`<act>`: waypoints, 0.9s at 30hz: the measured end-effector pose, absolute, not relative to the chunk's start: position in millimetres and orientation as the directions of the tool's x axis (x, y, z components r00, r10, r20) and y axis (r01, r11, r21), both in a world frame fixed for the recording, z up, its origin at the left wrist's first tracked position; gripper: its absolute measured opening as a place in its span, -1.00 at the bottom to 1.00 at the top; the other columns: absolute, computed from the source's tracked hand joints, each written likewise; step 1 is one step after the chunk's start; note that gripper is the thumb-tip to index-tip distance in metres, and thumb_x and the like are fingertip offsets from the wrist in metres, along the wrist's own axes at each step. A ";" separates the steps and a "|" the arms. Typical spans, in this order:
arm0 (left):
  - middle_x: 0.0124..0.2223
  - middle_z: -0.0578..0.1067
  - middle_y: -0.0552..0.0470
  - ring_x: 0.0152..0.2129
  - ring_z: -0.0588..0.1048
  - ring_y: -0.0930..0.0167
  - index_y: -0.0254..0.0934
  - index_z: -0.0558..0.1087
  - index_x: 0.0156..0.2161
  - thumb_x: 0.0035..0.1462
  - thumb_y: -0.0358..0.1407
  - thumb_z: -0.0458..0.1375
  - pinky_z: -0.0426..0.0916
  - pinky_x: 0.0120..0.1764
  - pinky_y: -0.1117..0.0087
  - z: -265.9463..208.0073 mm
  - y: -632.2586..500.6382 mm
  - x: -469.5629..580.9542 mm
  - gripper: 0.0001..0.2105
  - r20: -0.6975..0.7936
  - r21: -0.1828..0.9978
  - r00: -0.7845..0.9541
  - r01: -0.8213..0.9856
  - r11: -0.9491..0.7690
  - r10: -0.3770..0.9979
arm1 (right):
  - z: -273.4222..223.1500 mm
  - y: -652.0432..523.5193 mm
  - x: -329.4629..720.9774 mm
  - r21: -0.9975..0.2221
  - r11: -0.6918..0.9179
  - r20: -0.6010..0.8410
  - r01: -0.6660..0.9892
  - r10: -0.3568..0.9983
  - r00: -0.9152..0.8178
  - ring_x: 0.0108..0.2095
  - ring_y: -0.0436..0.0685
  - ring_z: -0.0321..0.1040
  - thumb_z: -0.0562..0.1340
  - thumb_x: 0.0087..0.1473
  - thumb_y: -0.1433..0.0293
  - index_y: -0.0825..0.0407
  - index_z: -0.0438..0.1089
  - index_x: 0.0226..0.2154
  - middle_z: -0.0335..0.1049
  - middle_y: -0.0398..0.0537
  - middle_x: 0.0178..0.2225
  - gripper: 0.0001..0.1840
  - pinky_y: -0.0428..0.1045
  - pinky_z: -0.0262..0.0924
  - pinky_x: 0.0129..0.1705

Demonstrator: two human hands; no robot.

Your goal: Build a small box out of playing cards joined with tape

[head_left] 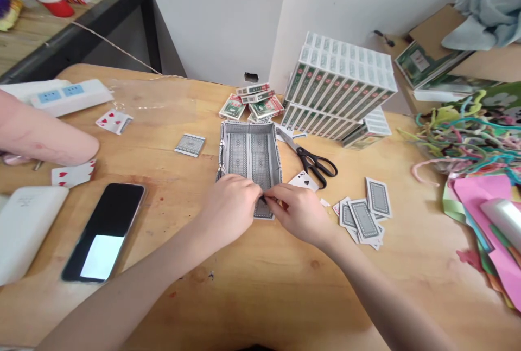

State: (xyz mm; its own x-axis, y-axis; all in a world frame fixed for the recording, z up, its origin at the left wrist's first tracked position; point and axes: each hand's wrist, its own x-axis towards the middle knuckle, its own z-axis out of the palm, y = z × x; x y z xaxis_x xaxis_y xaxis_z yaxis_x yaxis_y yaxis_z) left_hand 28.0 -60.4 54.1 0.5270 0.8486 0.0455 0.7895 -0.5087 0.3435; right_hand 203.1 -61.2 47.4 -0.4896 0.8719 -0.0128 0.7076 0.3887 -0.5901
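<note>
A small open-topped box (249,169) built from grey-backed playing cards sits in the middle of the table, its near end partly behind my hands. One playing card (264,211) lies flat and juts out from that near end towards me. My left hand (234,202) is closed at the box's near left corner, fingertips pressed in. From the other side my right hand (299,207) pinches with thumb and forefinger, its tips almost meeting the left ones. Something small and dark shows between the fingertips; I cannot make out what it is.
Black-handled scissors (313,164) and a two of spades (304,180) lie right of the box. Stacked card packs (336,90) and loose packs (252,104) stand behind. Loose cards (364,221) lie right; a phone (103,231) and another person's arm (44,128) are left.
</note>
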 end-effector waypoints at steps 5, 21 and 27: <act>-0.47 0.52 0.02 -0.44 0.48 0.38 -0.31 0.52 -0.41 0.16 -0.45 0.02 0.30 -0.06 0.20 47.3 -58.5 20.9 -0.77 0.235 0.354 0.571 0.703 -0.616 0.787 | 44.9 -61.8 207.8 -0.659 0.350 0.000 0.666 0.886 -0.465 -0.54 -0.04 0.26 0.10 0.11 0.49 0.05 0.49 -0.35 0.45 -0.12 -0.51 -0.76 -0.13 0.07 -0.45; -0.32 0.63 0.10 -0.35 0.58 0.39 -0.14 0.58 -0.35 0.05 -0.40 0.09 0.25 0.03 0.18 44.0 -42.7 11.2 -0.79 0.202 0.512 0.592 0.616 -0.599 0.781 | 44.0 -49.3 220.1 -0.705 0.398 -0.012 0.587 0.821 -0.571 -0.58 -0.07 0.16 0.11 0.04 0.50 0.08 0.53 -0.26 0.33 -0.18 -0.60 -0.71 -0.16 0.12 -0.46; -0.30 0.63 0.09 -0.31 0.58 0.40 -0.16 0.58 -0.32 0.03 -0.42 0.08 0.18 0.14 0.15 42.7 -44.8 10.1 -0.77 0.202 0.515 0.586 0.618 -0.594 0.785 | 45.3 -46.9 225.8 -0.690 0.416 -0.043 0.593 0.794 -0.607 -0.57 -0.08 0.21 0.11 -0.01 0.57 0.10 0.51 -0.16 0.38 -0.16 -0.56 -0.62 -0.16 0.13 -0.46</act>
State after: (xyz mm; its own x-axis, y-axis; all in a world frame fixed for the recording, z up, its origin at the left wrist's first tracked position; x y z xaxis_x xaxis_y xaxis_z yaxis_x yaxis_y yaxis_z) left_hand 10.1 -44.8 42.7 0.5861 0.7848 0.2016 0.6181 -0.5939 0.5150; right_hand 225.8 -46.9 45.3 -0.6069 0.7936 -0.0425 0.5925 0.4162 -0.6897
